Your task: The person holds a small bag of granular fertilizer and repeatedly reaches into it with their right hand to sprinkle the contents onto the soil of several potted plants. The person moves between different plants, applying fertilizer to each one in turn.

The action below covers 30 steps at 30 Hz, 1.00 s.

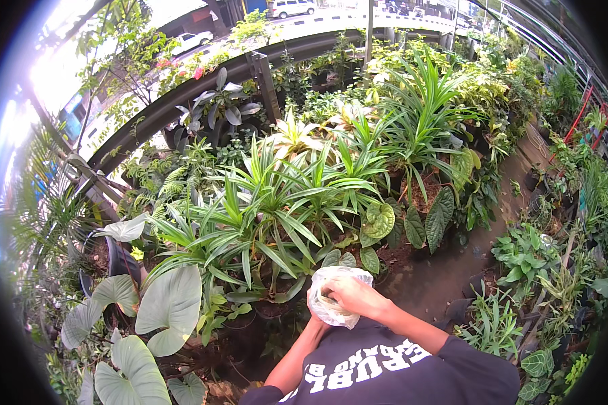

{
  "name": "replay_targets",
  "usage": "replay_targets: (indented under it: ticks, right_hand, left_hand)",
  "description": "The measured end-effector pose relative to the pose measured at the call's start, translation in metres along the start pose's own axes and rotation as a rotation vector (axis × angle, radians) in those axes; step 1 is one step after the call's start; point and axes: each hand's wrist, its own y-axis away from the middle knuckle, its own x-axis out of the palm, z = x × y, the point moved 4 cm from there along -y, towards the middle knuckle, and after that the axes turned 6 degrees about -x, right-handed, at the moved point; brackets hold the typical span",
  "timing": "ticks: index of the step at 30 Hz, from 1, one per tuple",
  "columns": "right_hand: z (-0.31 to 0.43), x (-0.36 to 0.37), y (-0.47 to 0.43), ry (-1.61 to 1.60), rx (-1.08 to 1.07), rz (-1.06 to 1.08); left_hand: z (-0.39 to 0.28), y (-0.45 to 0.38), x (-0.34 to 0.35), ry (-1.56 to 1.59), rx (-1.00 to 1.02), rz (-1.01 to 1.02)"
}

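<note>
A clear plastic bag [340, 314] is held up in front of my chest, its mouth spread round. My left hand [315, 309] grips the bag's left side, with most of its fingers hidden behind the plastic. My right hand [353, 294] reaches over the bag's mouth, fingertips down inside it; whether they pinch anything cannot be seen. The bag's contents are mostly hidden. Just beyond the hands stand potted plants with long strap-like green leaves [278, 217] and a plant with round, quilted leaves [379, 220].
Large heart-shaped leaves [168, 309] spread at the lower left beside a dark plant pot [124, 260]. A dirt path [451, 273] runs up the right between plant rows. A metal guardrail [182, 109] curves behind the plants, with a road and vehicles beyond.
</note>
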Motion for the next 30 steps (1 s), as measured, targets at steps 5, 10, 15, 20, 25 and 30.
replay_targets:
  ticks: [5, 10, 15, 20, 25, 30]
  right_hand:
    - [-0.002, 0.01, -0.003, 0.027, 0.049, 0.099]
    - [0.003, 0.011, -0.008, 0.045, -0.001, 0.06]
    - [-0.001, 0.015, -0.009, 0.077, -0.036, 0.056]
    - [-0.004, 0.012, -0.011, 0.086, -0.087, 0.103]
    - [-0.008, 0.004, -0.016, 0.05, -0.083, 0.173]
    - [-0.012, -0.01, -0.024, 0.041, -0.163, 0.164]
  left_hand:
    - [-0.005, 0.006, 0.011, -0.006, 0.043, 0.041]
    - [-0.014, 0.004, -0.007, -0.107, 0.136, 0.056]
    - [-0.014, 0.006, 0.009, -0.064, 0.227, 0.014]
    - [-0.015, 0.01, 0.001, -0.407, 0.265, -0.065]
    - [-0.008, -0.002, -0.002, -0.143, 0.239, -0.056]
    - [-0.005, -0.015, 0.0, -0.096, 0.259, -0.064]
